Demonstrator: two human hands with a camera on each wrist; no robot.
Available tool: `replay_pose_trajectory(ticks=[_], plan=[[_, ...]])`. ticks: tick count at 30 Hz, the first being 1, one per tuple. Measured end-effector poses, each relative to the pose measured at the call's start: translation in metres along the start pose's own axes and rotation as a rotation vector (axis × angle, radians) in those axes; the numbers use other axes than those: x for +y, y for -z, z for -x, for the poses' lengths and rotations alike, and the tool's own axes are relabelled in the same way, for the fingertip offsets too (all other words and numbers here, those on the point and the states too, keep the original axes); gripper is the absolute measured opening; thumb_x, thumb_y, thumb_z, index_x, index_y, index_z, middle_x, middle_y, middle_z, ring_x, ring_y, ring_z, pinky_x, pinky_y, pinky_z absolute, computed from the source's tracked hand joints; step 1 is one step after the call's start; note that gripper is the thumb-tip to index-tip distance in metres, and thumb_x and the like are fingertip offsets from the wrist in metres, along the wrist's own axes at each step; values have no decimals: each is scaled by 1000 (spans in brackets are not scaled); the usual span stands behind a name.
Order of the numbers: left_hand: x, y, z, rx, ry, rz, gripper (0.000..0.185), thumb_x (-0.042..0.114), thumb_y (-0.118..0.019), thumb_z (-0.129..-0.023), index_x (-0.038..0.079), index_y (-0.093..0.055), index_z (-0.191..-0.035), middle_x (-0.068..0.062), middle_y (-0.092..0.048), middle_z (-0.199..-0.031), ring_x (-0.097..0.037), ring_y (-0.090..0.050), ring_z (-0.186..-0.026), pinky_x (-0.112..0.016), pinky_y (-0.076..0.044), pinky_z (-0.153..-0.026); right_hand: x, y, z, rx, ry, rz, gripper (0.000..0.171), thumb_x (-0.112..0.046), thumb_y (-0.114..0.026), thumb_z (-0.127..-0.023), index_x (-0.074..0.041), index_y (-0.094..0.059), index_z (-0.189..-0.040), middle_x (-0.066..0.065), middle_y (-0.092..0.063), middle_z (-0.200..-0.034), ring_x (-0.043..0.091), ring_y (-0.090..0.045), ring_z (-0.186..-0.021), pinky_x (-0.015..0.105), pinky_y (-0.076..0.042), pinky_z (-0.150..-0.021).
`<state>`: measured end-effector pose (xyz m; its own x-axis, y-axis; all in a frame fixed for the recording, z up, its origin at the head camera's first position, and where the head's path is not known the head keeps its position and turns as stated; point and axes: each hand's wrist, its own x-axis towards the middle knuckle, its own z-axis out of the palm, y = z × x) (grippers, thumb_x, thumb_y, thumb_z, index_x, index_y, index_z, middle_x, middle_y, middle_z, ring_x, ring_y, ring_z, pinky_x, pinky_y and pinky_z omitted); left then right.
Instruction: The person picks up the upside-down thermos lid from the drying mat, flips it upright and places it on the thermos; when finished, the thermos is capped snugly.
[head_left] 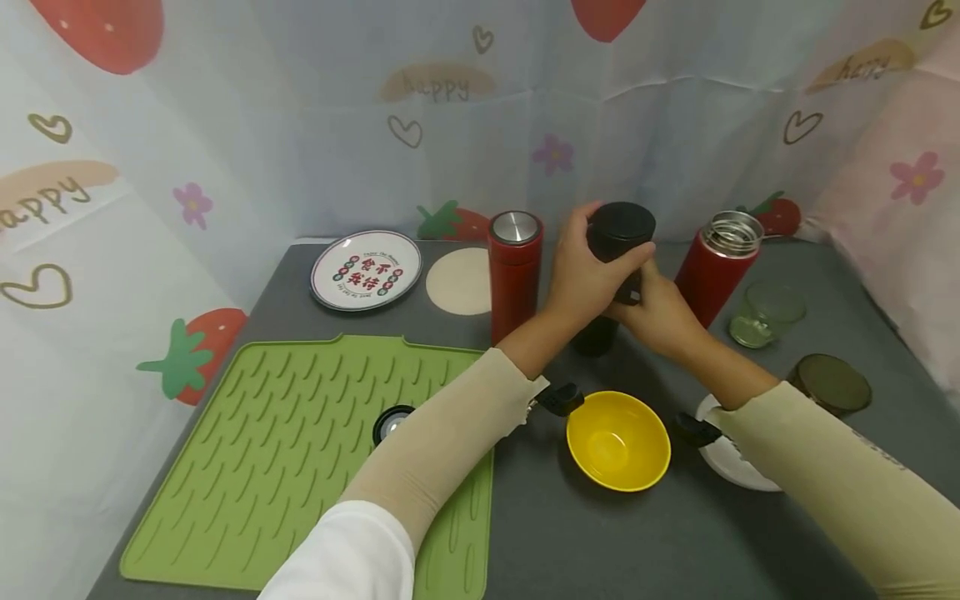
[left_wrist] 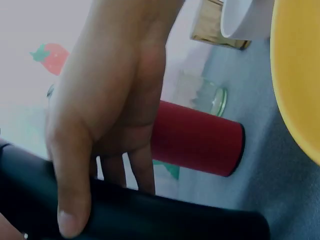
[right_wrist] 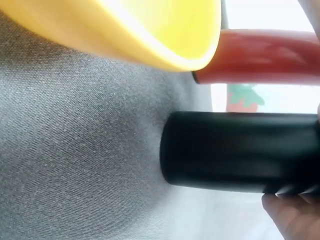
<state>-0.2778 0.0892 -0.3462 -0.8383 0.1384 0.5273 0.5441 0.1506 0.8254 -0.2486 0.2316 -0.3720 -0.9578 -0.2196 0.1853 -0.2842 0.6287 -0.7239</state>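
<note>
Both hands are on a black vacuum flask (head_left: 596, 337), upright behind the yellow bowl (head_left: 619, 442). My left hand (head_left: 581, 275) grips its upper part near the black top (head_left: 622, 221), thumb across the near side. Lower on the body, my right hand (head_left: 660, 312) grips from the right; the left wrist view shows a thumb laid along the black flask (left_wrist: 200, 217). In the right wrist view the base of the black flask (right_wrist: 200, 150) appears close over the grey cloth. A red flask with a steel lid (head_left: 515, 287) stands left, and an uncapped red flask (head_left: 716, 267) right.
A green ribbed mat (head_left: 300, 467) covers the left side, bearing a small round black-rimmed lid (head_left: 386, 421). Behind it are a printed plate (head_left: 366, 271) and a cream disc (head_left: 459, 282). To the right are a clear glass (head_left: 765, 312), a brown glass (head_left: 831, 385) and a white dish (head_left: 735, 467).
</note>
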Motion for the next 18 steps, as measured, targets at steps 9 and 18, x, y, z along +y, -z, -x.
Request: replay_pose_trajectory(ticks=[9,18], plan=[[-2,27,12,-223,30,-116,72,40,-57,-98,11,-22,-154,-7,-40,-149,-13,-43,-129,-26,-31,-108,-4,-2,-3,-4,-27,-2,79,-32,-68,-92,-12,-20,-151,20,-40,-147,41,-47,-127,56,-41,-97],[-2,125,88,-703,-17,-379,61,41,-66,-92,10,-48,-141,-2,-58,-130,-12,-57,-112,-30,-47,-93,-7,1,1,1,-156,-40,99,-51,-73,-84,-16,-14,-155,18,-35,-151,41,-41,-132,58,-40,-98]])
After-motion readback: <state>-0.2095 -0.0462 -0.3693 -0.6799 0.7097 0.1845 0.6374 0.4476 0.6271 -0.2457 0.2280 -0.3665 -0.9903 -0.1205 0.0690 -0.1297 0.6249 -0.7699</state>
